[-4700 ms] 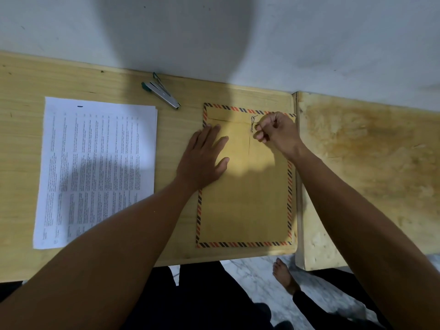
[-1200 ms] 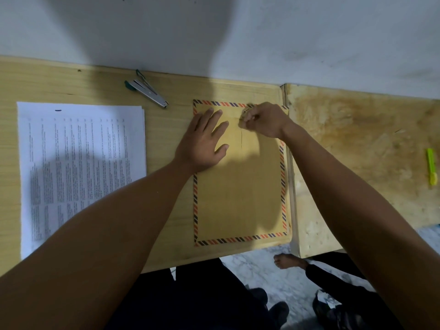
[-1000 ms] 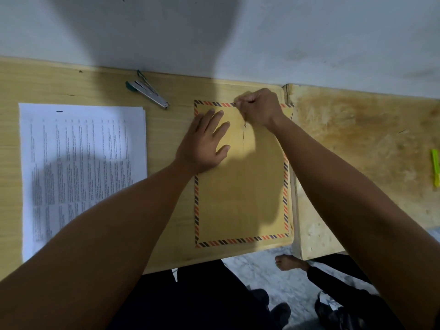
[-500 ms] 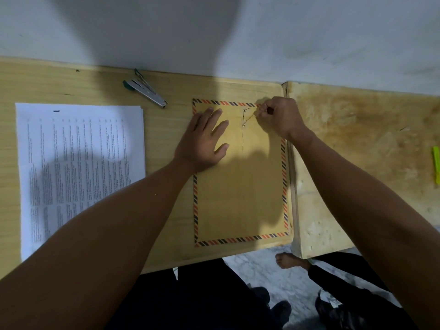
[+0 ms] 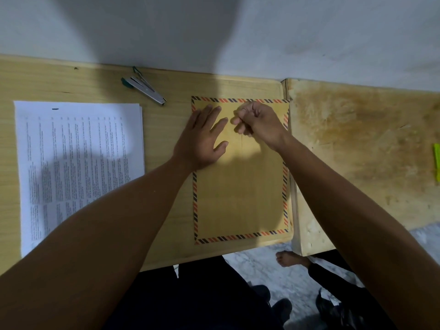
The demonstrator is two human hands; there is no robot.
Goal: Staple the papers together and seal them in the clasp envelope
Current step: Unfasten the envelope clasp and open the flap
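A brown clasp envelope (image 5: 242, 198) with a striped orange and dark border lies flat on the wooden desk (image 5: 166, 139). My left hand (image 5: 202, 141) rests flat on its upper left part, fingers spread. Over the envelope's top middle, my right hand (image 5: 258, 122) pinches a thin closure string; the clasp itself is hidden under the fingers. A stack of printed white papers (image 5: 78, 163) lies to the left of the envelope, with a dark mark near its top edge. Behind, between papers and envelope, is a silver stapler (image 5: 145, 88) with a green end.
A second, stained wooden table (image 5: 357, 151) butts against the desk's right side, with a yellow-green object (image 5: 437, 160) at the frame's right edge. A white wall runs along the back. Below the front edge I see legs, a bare foot and marble floor.
My right hand has circled around the clasp with the string, from the top edge out to the right and back to the middle. The left hand has stayed pressed on the envelope.
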